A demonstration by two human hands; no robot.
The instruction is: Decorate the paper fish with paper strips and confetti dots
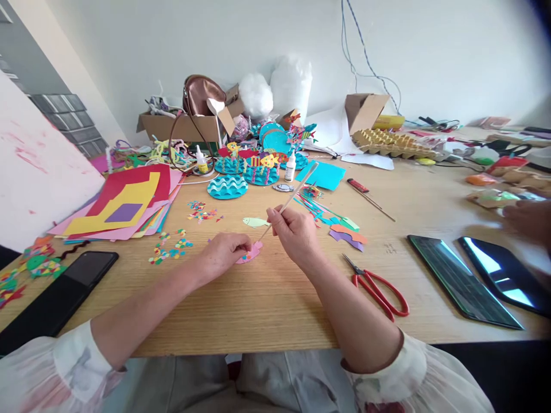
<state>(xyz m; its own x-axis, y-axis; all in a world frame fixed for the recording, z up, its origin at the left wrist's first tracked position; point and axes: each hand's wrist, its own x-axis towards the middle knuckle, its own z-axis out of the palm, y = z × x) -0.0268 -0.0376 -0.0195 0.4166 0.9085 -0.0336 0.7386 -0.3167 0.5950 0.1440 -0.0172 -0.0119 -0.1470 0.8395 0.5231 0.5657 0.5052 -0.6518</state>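
My right hand [295,232] grips a thin, pale stick [297,192] that slants down to the left. Its lower tip meets a small pink paper fish [253,252] dotted with coloured spots. My left hand [221,253] pinches at the near-left side of that fish, its fingertips partly covering it. Just beyond lies a pale green paper fish [253,222]. Loose paper dots [172,246] and small paper scraps [204,212] are scattered left of my hands. Red-handled scissors [379,289] rest to the right of my right forearm.
Coloured paper sheets [124,201] are stacked at left, near a black phone [60,292]. Behind stand glue bottles [290,166], blue fish decorations [228,187] and a cardboard box [185,126]. Two dark glossy devices [462,281] lie at right, beside another person's hand [527,221].
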